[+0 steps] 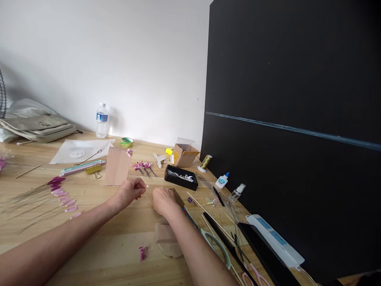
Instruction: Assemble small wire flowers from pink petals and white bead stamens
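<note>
My left hand [131,192] is closed in a pinch above the middle of the table. A tiny white bead [147,186] shows right at its fingertips. To its right, my right hand [164,201] is curled with its back toward me, so whatever its fingers hold is hidden. A brown pad [177,197] lies just beyond that hand, partly covered by it. Behind the left hand stands a pinkish wood-grained card [118,167] with a small pink flower at its top corner. Pink and magenta petals on thin wires [64,198] fan out at the left.
A black tray [181,182] of small white pieces and a cardboard box [185,155] stand at the back. Scissors [218,246], a black comb [222,232], sticks and wires crowd the right, beside a power strip [275,240] and a black panel [285,79]. A water bottle [101,123] stands by the wall.
</note>
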### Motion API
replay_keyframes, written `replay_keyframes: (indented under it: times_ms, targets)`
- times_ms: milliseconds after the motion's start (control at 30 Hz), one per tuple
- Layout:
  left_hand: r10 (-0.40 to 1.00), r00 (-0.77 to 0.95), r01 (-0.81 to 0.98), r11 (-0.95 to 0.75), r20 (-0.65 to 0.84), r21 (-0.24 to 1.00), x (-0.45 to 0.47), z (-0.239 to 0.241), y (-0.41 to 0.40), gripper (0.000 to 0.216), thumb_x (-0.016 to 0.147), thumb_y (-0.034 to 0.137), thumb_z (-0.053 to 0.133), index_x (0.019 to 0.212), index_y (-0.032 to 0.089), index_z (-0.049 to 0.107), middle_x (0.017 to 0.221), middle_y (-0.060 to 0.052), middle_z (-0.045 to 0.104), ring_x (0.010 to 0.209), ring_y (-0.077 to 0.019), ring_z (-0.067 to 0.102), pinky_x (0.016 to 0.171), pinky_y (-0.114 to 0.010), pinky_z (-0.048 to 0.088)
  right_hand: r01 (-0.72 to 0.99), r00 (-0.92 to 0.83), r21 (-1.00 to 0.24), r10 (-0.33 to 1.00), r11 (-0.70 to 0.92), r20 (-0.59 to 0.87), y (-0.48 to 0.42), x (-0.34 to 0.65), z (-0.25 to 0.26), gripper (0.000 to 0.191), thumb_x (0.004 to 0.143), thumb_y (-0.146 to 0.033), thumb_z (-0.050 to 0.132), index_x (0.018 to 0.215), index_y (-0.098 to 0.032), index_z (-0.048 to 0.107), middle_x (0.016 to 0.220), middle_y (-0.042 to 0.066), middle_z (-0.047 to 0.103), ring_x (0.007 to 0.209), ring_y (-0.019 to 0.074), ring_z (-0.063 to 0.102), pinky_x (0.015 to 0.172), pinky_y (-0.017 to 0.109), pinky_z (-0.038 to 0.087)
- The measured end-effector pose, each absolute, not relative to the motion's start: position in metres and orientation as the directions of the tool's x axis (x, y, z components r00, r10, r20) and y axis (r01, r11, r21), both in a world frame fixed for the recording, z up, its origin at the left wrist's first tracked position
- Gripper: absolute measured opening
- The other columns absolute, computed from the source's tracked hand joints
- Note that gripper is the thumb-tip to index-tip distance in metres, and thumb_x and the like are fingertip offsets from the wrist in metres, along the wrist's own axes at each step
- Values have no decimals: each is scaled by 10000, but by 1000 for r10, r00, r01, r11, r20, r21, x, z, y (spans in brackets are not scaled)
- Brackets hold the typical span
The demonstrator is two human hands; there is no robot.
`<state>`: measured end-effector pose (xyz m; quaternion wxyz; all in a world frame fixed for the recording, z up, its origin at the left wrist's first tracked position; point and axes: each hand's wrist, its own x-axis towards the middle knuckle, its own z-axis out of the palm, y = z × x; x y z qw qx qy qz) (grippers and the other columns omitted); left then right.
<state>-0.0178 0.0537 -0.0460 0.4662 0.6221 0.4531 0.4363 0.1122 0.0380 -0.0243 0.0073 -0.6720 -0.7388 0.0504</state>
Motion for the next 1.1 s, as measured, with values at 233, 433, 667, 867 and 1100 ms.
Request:
replay_keyframes:
  times_ms: [233, 433, 667, 867, 1100]
  targets:
    - [962, 218, 311, -225, 162, 923, -21, -58, 56, 80, 584, 188, 525, 546, 204, 457, 445, 76, 454, 423, -115, 448, 441, -230, 317, 996, -55, -72, 998, 52, -30, 32, 123, -18, 194, 684, -66, 530, 773, -128, 692, 853, 183, 689, 813, 256, 645, 617, 292, 441]
    - [956, 224, 374, -265, 191, 889, -18, -62, 50, 123, 551, 105, 523, 478, 204, 513, 455, 55, 463, 480, -131, 407, 506, -252, 295, 985, -13, -168, 998, 24, 64, 30, 133, -25, 183, 684, -75, 513, 757, -170, 652, 782, 106, 690, 688, 190, 632, 542, 237, 397]
    - [955, 267, 213, -190, 130, 958, -19, -46, 47, 83, 622, 250, 605, 563, 192, 602, 614, 4, 552, 610, -154, 482, 565, -253, 363, 949, -51, -294, 973, 117, 223, 23, 140, -27, 226, 766, -86, 419, 811, -207, 604, 708, 19, 652, 636, 138, 585, 539, 202, 369]
    - [893, 446, -4, 72, -62, 997, -30, -23, 41, 398, 758, 492, 481, 697, 128, 631, 602, -37, 566, 528, -116, 502, 513, -234, 405, 791, -225, -413, 843, 451, 489, 11, 143, -12, 220, 771, -70, 424, 776, -182, 613, 755, 26, 618, 657, 125, 557, 594, 198, 391]
    - [731, 658, -138, 351, -180, 926, -30, -5, 26, 230, 704, 342, 644, 661, 116, 658, 578, -13, 565, 519, -78, 473, 463, -166, 355, 650, -329, -355, 670, 672, 665, -1, 138, -5, 235, 806, -73, 387, 809, -155, 608, 766, 62, 588, 711, 147, 552, 643, 237, 430]
